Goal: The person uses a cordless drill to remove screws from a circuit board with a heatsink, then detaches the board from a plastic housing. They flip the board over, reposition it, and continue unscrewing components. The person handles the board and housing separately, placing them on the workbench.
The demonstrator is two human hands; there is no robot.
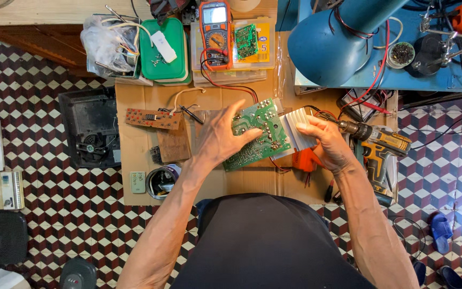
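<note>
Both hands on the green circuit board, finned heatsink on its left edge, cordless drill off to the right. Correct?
Not quite. The head view shows the finned heatsink on the right edge of the green circuit board, under the right hand, not the left edge. The rest stands: the left hand also grips the board, and the cordless drill lies to the right.

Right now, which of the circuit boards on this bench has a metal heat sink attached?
The large green circuit board held in both hands; its ribbed silver heat sink sits at the right edge. The small green board and the brown board have none.
</note>
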